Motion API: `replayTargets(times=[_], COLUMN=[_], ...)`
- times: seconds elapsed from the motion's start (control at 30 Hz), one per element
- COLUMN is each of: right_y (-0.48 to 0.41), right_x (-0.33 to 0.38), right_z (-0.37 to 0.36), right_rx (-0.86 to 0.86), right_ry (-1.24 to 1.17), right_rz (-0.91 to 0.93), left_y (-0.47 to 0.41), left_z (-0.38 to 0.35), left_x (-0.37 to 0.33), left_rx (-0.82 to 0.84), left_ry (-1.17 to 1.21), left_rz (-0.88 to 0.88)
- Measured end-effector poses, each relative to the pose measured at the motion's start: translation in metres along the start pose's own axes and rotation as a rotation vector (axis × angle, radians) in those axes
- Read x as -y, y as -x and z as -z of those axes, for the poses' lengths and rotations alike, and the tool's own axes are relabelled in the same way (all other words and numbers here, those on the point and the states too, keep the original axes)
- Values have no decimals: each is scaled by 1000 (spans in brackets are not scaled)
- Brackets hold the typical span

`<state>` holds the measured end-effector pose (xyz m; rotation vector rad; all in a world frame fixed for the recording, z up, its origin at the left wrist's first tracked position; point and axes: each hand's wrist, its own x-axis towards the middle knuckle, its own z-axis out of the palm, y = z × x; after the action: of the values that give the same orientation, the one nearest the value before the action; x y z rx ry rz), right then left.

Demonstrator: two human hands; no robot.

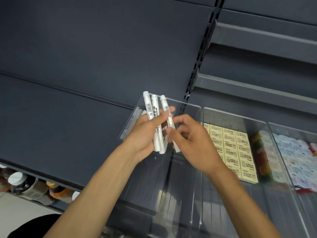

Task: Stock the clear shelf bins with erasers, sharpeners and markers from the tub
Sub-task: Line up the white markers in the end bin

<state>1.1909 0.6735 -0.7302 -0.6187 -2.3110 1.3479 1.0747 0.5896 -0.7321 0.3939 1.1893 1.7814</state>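
White markers [154, 107], long axes pointing up-frame, clasped in left hand [142, 134] at frame centre over the clear bin [188, 104]; right hand [193, 143], just right, apparently pinches the rightmost marker [165, 106].

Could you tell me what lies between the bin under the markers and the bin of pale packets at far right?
One clear bin lies there, holding yellow erasers and a column of orange-red items, as the head view shows.
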Motion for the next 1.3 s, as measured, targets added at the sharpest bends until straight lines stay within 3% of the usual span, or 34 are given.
replayTargets(times=[0.3, 0.4, 0.63, 0.73, 0.83, 0.97, 1.1, 1.2, 1.3], right_y=[1, 5, 5, 3, 0, -11, -24, -31, -35], right_x=[-3, -2, 3, 4, 3, 5, 8, 14, 14], right_z=[2, 3, 18, 28, 27, 22, 11, 9, 17], right_rx=[32, 17, -220, -297, -344, -436, -362, -385, -281], right_ry=[8, 4, -354, -378, -390, -607, -448, -255, 178], right_rz=[27, 51, -70, -45, -45, -140, -198, -192, -210], left_y=[-1, -3, -9, -11, -11, -7, 0, -1, -4], left_z=[2, 4, 7, 8, 13, 13, 11, 13, 18], left_x=[2, 2, 0, 0, -2, 1, 3, 6, 2], left_rx=[36, -17, -117, -194, -245, -235, -107, -220, -338], left_ry=[-171, -99, 37, 55, -18, -218, -347, -422, -330], left_rz=[-83, -95, -24, -28, -36, -14, 51, -14, -28])
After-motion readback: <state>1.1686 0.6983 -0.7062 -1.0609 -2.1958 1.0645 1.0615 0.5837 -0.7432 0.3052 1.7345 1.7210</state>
